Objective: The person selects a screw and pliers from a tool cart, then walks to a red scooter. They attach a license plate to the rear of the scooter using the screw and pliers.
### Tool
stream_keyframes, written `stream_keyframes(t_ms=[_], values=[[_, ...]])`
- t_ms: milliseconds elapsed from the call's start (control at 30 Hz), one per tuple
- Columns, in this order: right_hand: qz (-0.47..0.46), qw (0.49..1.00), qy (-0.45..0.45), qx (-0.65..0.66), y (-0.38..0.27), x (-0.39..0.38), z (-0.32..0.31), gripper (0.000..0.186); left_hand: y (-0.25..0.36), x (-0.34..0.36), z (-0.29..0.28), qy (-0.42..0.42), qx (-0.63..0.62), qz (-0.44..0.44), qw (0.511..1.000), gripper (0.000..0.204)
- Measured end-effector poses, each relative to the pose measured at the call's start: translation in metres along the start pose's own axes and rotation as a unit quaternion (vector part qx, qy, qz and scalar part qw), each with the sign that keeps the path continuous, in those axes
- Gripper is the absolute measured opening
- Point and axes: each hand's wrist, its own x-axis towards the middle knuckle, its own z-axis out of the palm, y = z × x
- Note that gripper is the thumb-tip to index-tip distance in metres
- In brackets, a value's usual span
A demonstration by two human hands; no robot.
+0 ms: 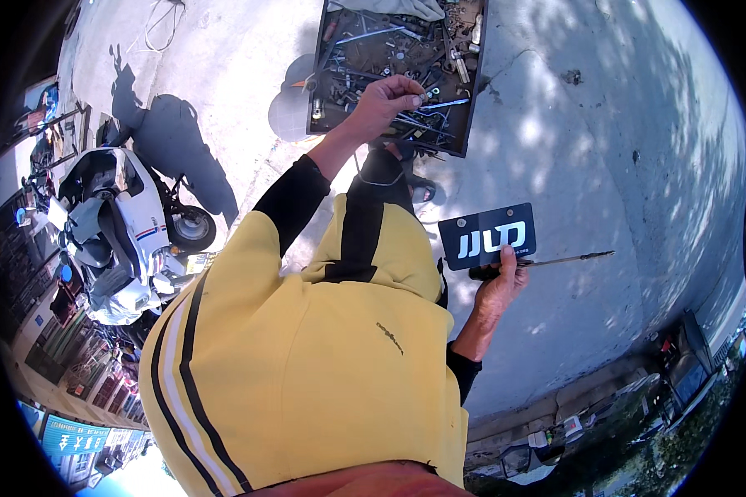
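Observation:
Over a dark metal tray (pixel 471 108) of tools, my left hand (pixel 387 101) is closed, thumb and fingertips pinched together. A tiny piece shows at the fingertips, too small to name. Below the hand lie several wrenches, sockets and loose small parts. My right hand (pixel 499 291) grips a black plate (pixel 482 229) by its lower edge, thumb on its face. The plate is rectangular, with white markings and two round bolt heads or fittings along its top. The same hand also holds a screwdriver (pixel 568 259), its long thin shaft pointing right; the handle is partly hidden behind the fingers.
A grey cloth (pixel 402 8) hangs over the tray's far end. At the left stands a white scooter (pixel 124 219) near shopfronts. My sandalled foot (pixel 423 190) is close to the tray's near edge. Concrete ground (pixel 572 157) with dappled shade stretches right, toward parked vehicles.

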Motion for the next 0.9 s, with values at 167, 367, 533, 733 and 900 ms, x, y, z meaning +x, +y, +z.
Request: stream_keyframes(t_ms=[167,367,533,733,900], values=[[-0.016,1.000,0.000,-0.009,0.002,0.000,0.000,0.013,0.007,-0.012,0.008,-0.018,-0.067,0.002,0.998,0.021],[-0.029,0.999,-0.018,-0.017,0.006,0.003,-0.004,0.012,0.014,-0.025,0.021,0.114,0.324,0.172,0.923,0.029],[-0.025,0.999,-0.034,-0.022,0.007,0.005,-0.006,0.014,0.026,-0.056,0.065,-0.089,0.295,0.028,0.951,0.034],[-0.016,0.998,-0.034,-0.048,0.004,0.003,-0.008,0.017,0.026,-0.098,0.149,-0.235,0.260,0.050,0.935,0.041],[-0.034,0.999,-0.029,-0.020,0.008,0.006,-0.019,0.018,0.016,-0.104,0.182,-0.226,0.169,-0.050,0.958,0.037]])
